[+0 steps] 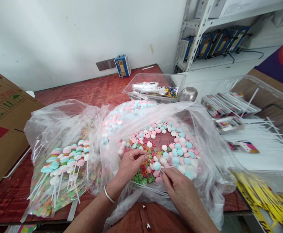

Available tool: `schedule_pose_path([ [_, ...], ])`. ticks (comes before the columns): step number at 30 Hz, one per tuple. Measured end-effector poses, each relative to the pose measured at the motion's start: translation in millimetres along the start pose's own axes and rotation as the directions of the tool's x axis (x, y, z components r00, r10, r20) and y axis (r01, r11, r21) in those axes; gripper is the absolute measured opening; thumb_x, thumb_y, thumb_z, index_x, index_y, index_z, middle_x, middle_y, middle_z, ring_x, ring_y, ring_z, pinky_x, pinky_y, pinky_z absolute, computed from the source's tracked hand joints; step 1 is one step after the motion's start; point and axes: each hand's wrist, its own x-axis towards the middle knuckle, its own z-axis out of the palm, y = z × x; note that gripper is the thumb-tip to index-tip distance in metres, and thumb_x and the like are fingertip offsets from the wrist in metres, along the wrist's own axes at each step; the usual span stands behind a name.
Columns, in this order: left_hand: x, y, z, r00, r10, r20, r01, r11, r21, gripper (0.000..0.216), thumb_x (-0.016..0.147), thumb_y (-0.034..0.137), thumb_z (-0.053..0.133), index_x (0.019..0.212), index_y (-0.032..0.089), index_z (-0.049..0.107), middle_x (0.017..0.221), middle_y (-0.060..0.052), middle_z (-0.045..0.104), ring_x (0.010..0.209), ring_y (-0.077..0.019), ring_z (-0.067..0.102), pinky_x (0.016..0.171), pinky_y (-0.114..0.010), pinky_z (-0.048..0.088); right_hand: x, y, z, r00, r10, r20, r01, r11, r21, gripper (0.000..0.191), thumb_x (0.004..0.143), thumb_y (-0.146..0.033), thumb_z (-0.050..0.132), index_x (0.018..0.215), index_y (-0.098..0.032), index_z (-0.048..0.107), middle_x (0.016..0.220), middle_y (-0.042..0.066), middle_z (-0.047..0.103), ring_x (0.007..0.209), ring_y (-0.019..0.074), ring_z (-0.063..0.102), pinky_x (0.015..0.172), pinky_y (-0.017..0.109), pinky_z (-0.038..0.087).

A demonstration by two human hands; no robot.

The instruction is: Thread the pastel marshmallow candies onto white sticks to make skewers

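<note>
Both my hands are over an opened clear plastic bag of loose candy. My left hand has its thumb and fingers pinched together above red and green ring gummies; anything between the tips is too small to make out. My right hand is also pinched, its fingertips right beside a light blue round candy. What those fingertips grip is hidden. Pink, white and blue round candies spread around the bag. Thin white sticks lie at its near edge, below my hands.
On the left, finished candy pops on sticks rest on a bag of ring gummies. A cardboard box stands beyond. Behind are a clear bin, a metal bowl and a blue device. White sticks and yellow packaging lie right.
</note>
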Motion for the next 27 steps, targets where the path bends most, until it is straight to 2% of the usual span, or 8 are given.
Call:
schedule_pose_path([
  [3, -1.2, 2.7, 4.7, 0.998, -0.062, 0.021, 0.063, 0.997, -0.050, 0.019, 0.080, 0.035, 0.070, 0.087, 0.018, 0.076, 0.080, -0.003, 0.074, 0.074, -0.0167, 0.065, 0.066, -0.025, 0.047, 1.3, 0.0, 2.0, 1.000, 0.005, -0.015, -0.005, 1.000, 0.017, 0.033, 0.100, -0.028, 0.036, 0.085, -0.021, 0.064, 0.084, 0.005, 0.066, 0.080, 0.0219, 0.065, 0.072, 0.031, 0.047],
  [5, -3.7, 2.9, 10.6, 0.991, -0.125, 0.043, 0.131, 0.972, -0.194, 0.021, 0.076, 0.037, 0.075, 0.085, 0.018, 0.074, 0.074, -0.002, 0.072, 0.066, -0.0148, 0.063, 0.061, -0.024, 0.046, 2.2, -1.0, 3.5, 0.999, 0.018, -0.032, -0.017, 1.000, 0.024, 0.033, 0.100, -0.029, 0.036, 0.083, -0.021, 0.063, 0.082, 0.005, 0.065, 0.078, 0.0214, 0.065, 0.071, 0.031, 0.048],
  [9, -8.6, 3.7, 20.3, 0.931, -0.256, 0.261, 0.365, 0.692, -0.623, 0.031, 0.066, 0.036, 0.085, 0.081, 0.016, 0.066, 0.068, 0.000, 0.066, 0.058, -0.0108, 0.060, 0.058, -0.022, 0.047, 3.1, -6.9, 6.6, 0.992, -0.023, -0.121, 0.029, 0.998, 0.054, 0.032, 0.098, -0.024, 0.037, 0.080, -0.020, 0.063, 0.081, 0.006, 0.063, 0.077, 0.0211, 0.063, 0.072, 0.031, 0.050],
  [12, -9.9, 6.8, 19.8, 0.900, -0.247, 0.359, 0.436, 0.531, -0.727, 0.032, 0.064, 0.029, 0.088, 0.085, 0.015, 0.067, 0.078, -0.002, 0.067, 0.068, -0.0109, 0.063, 0.066, -0.022, 0.051, 1.1, -7.4, 7.1, 0.982, -0.117, -0.146, 0.129, 0.989, 0.072, 0.032, 0.094, -0.015, 0.036, 0.106, -0.017, 0.066, 0.096, 0.010, 0.066, 0.091, 0.0222, 0.065, 0.079, 0.032, 0.053],
  [15, -9.8, 9.8, 17.2, 0.917, -0.232, 0.326, 0.399, 0.560, -0.726, 0.032, 0.066, 0.031, 0.087, 0.085, 0.013, 0.068, 0.076, -0.002, 0.065, 0.065, -0.0101, 0.062, 0.065, -0.022, 0.052, -4.0, -1.3, 5.2, 0.986, -0.112, -0.123, 0.121, 0.990, 0.069, 0.040, 0.096, -0.017, 0.035, 0.128, -0.020, 0.060, 0.110, 0.011, 0.068, 0.104, 0.0233, 0.065, 0.086, 0.033, 0.054],
  [19, -10.5, 11.7, 21.7, 0.938, -0.233, 0.255, 0.346, 0.629, -0.696, 0.033, 0.068, 0.038, 0.085, 0.076, 0.013, 0.065, 0.069, -0.001, 0.063, 0.059, -0.0093, 0.059, 0.060, -0.021, 0.050, -9.9, 3.6, 2.7, 0.997, -0.046, -0.070, 0.055, 0.988, 0.146, 0.040, 0.101, -0.023, 0.033, 0.132, -0.023, 0.057, 0.108, 0.008, 0.073, 0.100, 0.0211, 0.070, 0.086, 0.031, 0.054],
  [23, -13.0, 13.4, 31.2, 0.951, -0.227, 0.212, 0.310, 0.669, -0.676, 0.035, 0.068, 0.040, 0.084, 0.076, 0.015, 0.062, 0.070, 0.000, 0.064, 0.058, -0.0092, 0.058, 0.059, -0.021, 0.048, -10.1, -1.2, 3.4, 0.997, 0.003, -0.072, 0.013, 0.973, 0.229, 0.037, 0.101, -0.025, 0.031, 0.126, -0.022, 0.059, 0.107, 0.008, 0.074, 0.092, 0.0199, 0.072, 0.077, 0.027, 0.054],
  [27, -13.8, 15.5, 36.6, 0.956, -0.192, 0.221, 0.287, 0.759, -0.585, 0.036, 0.070, 0.044, 0.081, 0.075, 0.016, 0.059, 0.065, 0.000, 0.062, 0.055, -0.0108, 0.058, 0.054, -0.021, 0.044, -5.5, -6.6, 5.1, 0.992, 0.091, -0.092, -0.052, 0.932, 0.359, 0.029, 0.098, -0.027, 0.036, 0.100, -0.023, 0.064, 0.081, 0.003, 0.071, 0.072, 0.0187, 0.068, 0.068, 0.025, 0.052],
])
